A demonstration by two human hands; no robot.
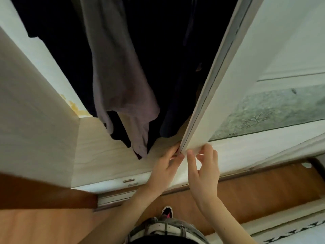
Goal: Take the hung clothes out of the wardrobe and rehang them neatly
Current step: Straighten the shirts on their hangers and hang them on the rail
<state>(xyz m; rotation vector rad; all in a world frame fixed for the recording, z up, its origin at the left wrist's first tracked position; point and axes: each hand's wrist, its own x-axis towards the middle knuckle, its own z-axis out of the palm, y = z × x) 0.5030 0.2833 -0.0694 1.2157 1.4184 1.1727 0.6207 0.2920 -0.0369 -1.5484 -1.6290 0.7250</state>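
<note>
Both hands meet at the leading edge of the sliding door, low down near its bottom corner. The left hand has its fingertips hooked round the door edge from the wardrobe side, fingers curled narrow on it. The right hand lies on the outer face just right of that edge, fingers spread loosely and bent, the tips touching the white panel; how firmly it grips cannot be told. The two hands are just beside each other, the thumbs nearly touching.

Left of the hands the wardrobe stands open: a pale wood-grain floor panel runs from the door edge to the white side wall far to the left, with bare room between. The clothes hang above and ahead of the left hand. A grey garment droops lowest, its hem ending just above and left of the left hand's fingers, not touching them. Dark clothes fill the shadowed space behind and on both sides of it; a dark sleeve hangs close to the door edge, above the hands.

Right of the hands, the door carries a frosted glass pane with a leaf pattern.

Below the hands lie the metal door track and a brown floor. Both forearms reach up from the bottom, bare, converging. A shoe shows between them.
</note>
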